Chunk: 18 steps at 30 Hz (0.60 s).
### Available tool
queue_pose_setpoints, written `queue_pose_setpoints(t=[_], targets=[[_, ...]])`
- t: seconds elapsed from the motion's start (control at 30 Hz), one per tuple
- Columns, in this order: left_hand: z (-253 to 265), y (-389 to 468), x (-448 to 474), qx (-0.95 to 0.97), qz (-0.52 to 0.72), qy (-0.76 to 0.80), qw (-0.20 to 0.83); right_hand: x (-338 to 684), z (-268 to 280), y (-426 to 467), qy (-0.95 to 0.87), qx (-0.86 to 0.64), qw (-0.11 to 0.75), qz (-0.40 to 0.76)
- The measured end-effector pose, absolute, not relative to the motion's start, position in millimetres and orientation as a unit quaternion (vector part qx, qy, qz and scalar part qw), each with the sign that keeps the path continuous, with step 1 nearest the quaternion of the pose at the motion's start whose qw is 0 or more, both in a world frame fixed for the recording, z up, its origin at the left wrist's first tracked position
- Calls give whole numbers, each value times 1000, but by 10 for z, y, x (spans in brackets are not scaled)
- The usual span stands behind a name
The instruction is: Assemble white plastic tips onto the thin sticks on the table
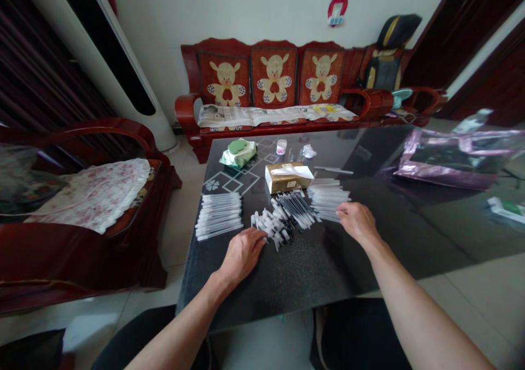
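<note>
My left hand (245,250) is at the left edge of a loose pile of small white and black pen caps (271,223), its fingers bent together and touching the pile; what lies between the fingertips is hidden. My right hand (357,221) is closed in a pinch at the right end of a row of translucent white pen barrels (328,198). Between the hands, just behind the caps, lie thin dark-filled pen refills (298,209), side by side. On the left, a stack of capped pens (220,215) lies in a neat row.
A brown-gold tissue box (289,183) stands behind the refills. Farther back are a green wipes pack (238,152), a small white tub (281,147) and crumpled tissue (308,151). A purple-edged clear bag (449,162) lies at right on the dark table (311,271).
</note>
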<state>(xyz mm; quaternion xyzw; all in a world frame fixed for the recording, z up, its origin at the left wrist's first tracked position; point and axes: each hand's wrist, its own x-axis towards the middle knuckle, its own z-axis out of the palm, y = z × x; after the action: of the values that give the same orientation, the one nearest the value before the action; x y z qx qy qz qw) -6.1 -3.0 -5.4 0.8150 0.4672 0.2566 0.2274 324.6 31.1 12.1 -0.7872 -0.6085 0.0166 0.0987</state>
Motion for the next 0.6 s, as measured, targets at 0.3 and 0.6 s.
queue_pose_setpoints(t=[0.3,0.6], targets=[[-77,-7,-22,798,274,466,267,3353,41,375,-616,-786,0,56],[-3,-23,-4,777,283,475,302,3280,-20,392,-642,-764,-50,22]])
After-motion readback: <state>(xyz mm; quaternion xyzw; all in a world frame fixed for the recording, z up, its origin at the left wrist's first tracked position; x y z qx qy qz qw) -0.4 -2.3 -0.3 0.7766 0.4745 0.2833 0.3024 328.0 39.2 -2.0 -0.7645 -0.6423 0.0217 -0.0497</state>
